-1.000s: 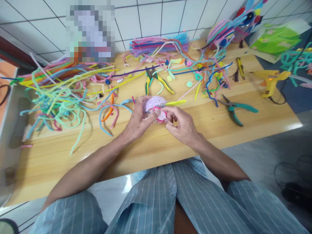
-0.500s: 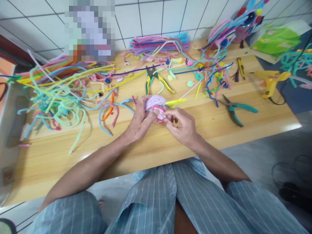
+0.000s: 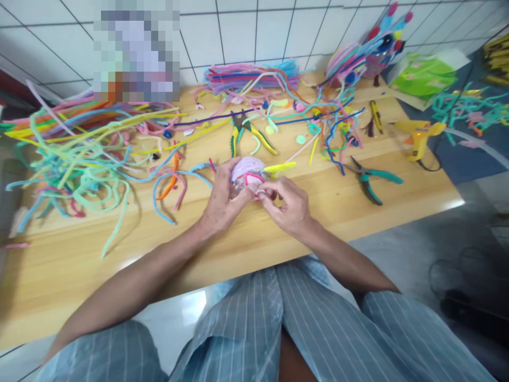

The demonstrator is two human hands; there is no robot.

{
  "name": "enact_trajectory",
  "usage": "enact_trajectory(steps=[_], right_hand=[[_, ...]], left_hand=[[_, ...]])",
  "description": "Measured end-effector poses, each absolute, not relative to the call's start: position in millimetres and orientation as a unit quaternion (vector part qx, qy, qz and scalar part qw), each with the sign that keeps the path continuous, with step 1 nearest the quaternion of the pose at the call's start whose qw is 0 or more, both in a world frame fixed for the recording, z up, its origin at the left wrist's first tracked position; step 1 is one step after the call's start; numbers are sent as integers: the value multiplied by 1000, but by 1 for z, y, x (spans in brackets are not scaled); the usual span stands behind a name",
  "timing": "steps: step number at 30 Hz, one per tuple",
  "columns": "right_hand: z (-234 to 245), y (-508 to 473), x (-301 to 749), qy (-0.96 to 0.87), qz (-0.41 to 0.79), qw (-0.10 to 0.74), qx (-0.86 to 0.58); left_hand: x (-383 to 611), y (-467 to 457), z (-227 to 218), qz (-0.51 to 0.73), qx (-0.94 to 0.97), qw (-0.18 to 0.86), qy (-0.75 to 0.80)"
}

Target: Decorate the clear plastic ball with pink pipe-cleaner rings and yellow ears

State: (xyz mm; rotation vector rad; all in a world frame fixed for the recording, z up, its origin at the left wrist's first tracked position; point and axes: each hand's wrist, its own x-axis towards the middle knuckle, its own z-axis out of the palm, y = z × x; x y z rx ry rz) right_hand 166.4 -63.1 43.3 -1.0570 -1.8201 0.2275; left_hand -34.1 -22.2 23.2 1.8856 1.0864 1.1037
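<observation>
Close to the table's middle, my left hand [image 3: 220, 197] is wrapped round a small rounded pipe-cleaner craft piece [image 3: 247, 167]. Its top is lilac and ridged, and a pink-edged whitish patch [image 3: 253, 179] shows on its front. My left thumb presses on that patch. On the other side, my right hand [image 3: 292, 204] pinches at the patch's lower right edge; the small thing between those fingertips is mostly hidden. A yellow twisted pipe cleaner [image 3: 281, 168] sticks out right of the craft piece. Just beyond it lie yellow-and-black pliers [image 3: 254, 132], jaws pointing away.
Loose pipe cleaners [image 3: 91, 170] tangle across the left side, with a bundled stack [image 3: 250, 77] by the tiled wall. At right are teal-handled pliers [image 3: 374, 180], a yellow glue gun [image 3: 419, 138] with its cord, and a yellow cutter [image 3: 376, 116]. A green bag [image 3: 423, 79] stands behind.
The view has shifted, so the table's contents appear further left. My hands stay on the craft piece, whose pink-edged patch shows a little more above my left thumb.
</observation>
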Motion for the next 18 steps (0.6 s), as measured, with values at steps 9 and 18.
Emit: enact_trajectory(steps=[9,18], right_hand=[[44,-65,169,-752,116,477,-439],[58,-117,224,-683,101,515,-508]], left_hand=[[-36,-20,23,419,749,315,405],[-40,-22,17,426,751,291,412]])
